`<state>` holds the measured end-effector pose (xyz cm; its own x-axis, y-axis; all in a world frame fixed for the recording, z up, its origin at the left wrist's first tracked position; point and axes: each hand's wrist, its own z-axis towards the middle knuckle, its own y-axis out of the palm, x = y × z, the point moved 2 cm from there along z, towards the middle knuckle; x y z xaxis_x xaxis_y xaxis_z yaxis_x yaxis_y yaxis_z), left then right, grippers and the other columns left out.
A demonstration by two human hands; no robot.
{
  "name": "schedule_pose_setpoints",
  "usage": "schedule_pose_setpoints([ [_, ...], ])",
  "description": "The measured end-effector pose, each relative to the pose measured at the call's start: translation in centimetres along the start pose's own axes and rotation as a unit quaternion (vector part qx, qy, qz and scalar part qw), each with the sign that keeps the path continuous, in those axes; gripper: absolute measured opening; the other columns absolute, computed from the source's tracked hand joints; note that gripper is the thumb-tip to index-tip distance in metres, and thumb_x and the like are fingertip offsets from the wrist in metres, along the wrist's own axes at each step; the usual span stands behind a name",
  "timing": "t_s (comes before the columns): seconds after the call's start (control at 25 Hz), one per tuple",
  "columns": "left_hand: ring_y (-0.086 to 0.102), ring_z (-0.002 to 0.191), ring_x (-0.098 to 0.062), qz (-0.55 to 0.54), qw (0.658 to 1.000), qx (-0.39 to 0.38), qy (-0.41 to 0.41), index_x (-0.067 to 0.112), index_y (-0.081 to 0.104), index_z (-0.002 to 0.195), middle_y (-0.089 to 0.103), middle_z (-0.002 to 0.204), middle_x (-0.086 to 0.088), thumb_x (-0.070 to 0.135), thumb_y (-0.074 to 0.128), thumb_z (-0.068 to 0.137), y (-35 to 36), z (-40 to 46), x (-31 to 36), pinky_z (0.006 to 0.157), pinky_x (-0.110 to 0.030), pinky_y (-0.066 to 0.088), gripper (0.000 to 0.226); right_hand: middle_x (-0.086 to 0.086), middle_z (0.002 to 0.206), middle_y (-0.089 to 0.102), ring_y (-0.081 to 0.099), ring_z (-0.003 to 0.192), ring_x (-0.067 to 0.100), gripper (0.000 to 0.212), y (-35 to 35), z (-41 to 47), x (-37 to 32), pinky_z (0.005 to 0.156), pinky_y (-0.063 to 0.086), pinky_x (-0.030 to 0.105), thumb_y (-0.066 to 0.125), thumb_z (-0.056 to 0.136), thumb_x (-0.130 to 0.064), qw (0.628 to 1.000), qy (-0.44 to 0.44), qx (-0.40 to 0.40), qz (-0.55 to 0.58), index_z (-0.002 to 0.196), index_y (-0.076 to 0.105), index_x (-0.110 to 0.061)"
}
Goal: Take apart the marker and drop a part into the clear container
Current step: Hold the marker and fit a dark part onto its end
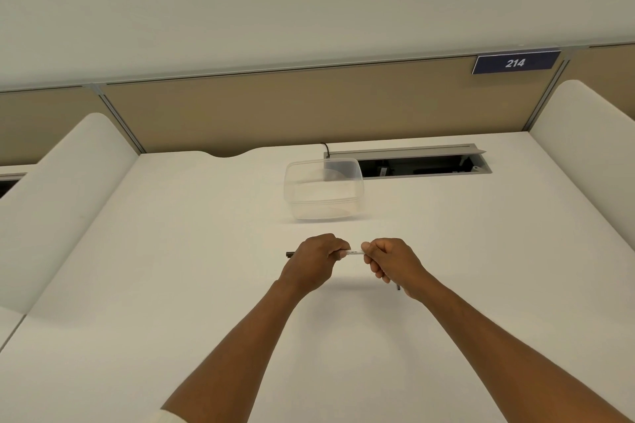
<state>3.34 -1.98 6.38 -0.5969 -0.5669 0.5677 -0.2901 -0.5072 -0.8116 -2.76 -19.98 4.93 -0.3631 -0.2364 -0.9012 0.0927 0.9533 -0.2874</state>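
Beige fabric partition panels (275, 106) back a plain white desk (171, 285), with a dark blue sign reading "214" (515, 62) fixed at the upper right of the divider and rounded white side screens flanking the work area. At the far edge of the desk a grey metal cable tray (412, 163) stands with its flap raised, a thin black cable (325, 149) rising at its left end.

Just in front of that tray sits the empty clear plastic container (323, 189), rectangular with rounded corners, resting on the desk with no lid on it.

Nearer the camera, a person with bare forearms holds a slim marker with a white barrel (355, 252) level above the desk, well short of the container. The left hand (316, 259) is curled into a closed fist around one end, with a short dark tip of the marker poking out past the knuckles on the left side. The right hand (391, 263) is likewise clenched around the other end (only a short stretch of white barrel shows between the two fists). A small dark piece (398, 286) juts down below the right palm; what it is cannot be made out. Both hands cast a soft shadow on the desk beneath them.
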Motion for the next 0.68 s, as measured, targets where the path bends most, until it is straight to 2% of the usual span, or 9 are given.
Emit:
schedule_pose_setpoints([
  [0.16,0.051,0.069,-0.016,0.011,1.0,0.004,-0.001,0.019,0.065,0.094,0.058,0.075,0.006,0.02,0.049,0.098,0.0,-0.3,0.2,0.062,-0.038,0.048,0.017,-0.001,0.054,0.059,0.051,0.049,0.013,0.035,0.0,0.0,-0.4,0.048,0.04,0.023,0.061,0.093,-0.034,1.0,-0.028,0.011,-0.005,0.069,0.067,-0.009],
  [0.28,0.052,0.07,-0.009,0.031,0.999,0.006,-0.019,0.027,0.065,0.087,0.06,0.076,0.01,0.041,0.054,0.092,-0.4,-0.1,0.3,0.059,-0.032,0.046,0.019,-0.002,0.054,0.061,0.053,0.05,0.011,0.031,0.2,0.0,-0.6,0.048,0.042,0.02,0.062,0.093,-0.03,0.999,-0.048,0.009,-0.007,0.07,0.067,-0.009],
  [0.36,0.052,0.068,-0.008,0.035,0.999,-0.001,-0.033,0.027,0.065,0.083,0.059,0.072,0.013,0.048,0.055,0.09,-0.6,0.2,0.2,0.059,-0.03,0.043,0.025,-0.003,0.055,0.061,0.054,0.05,0.01,0.03,0.3,-0.1,-0.6,0.048,0.042,0.017,0.063,0.093,-0.028,0.998,-0.064,0.019,-0.015,0.07,0.067,-0.009],
  [0.48,0.054,0.066,-0.008,0.01,0.999,-0.017,-0.048,0.026,0.066,0.079,0.061,0.069,0.016,0.049,0.054,0.092,-0.7,0.6,0.2,0.059,-0.03,0.044,0.029,-0.004,0.055,0.062,0.055,0.049,0.008,0.027,0.0,0.0,-1.0,0.047,0.042,0.013,0.064,0.092,-0.026,0.995,-0.09,0.029,-0.021,0.071,0.068,-0.009],
  [0.6,0.056,0.066,0.001,-0.021,0.997,-0.045,-0.054,0.029,0.069,0.077,0.062,0.066,0.024,0.047,0.055,0.093,-0.8,1.1,0.2,0.058,-0.026,0.043,0.028,-0.004,0.055,0.063,0.056,0.05,0.007,0.026,-0.5,0.0,-1.1,0.048,0.043,0.012,0.064,0.092,-0.025,0.994,-0.101,0.025,-0.028,0.071,0.068,-0.011],
  [0.68,0.057,0.065,0.0,-0.029,0.996,-0.066,-0.052,0.029,0.069,0.076,0.065,0.067,0.021,0.046,0.055,0.093,-0.8,1.4,0.3,0.061,-0.028,0.047,0.028,-0.004,0.055,0.063,0.056,0.051,0.007,0.025,-0.4,0.0,-1.1,0.048,0.042,0.013,0.064,0.092,-0.024,0.994,-0.102,0.018,-0.042,0.07,0.068,-0.013],
])
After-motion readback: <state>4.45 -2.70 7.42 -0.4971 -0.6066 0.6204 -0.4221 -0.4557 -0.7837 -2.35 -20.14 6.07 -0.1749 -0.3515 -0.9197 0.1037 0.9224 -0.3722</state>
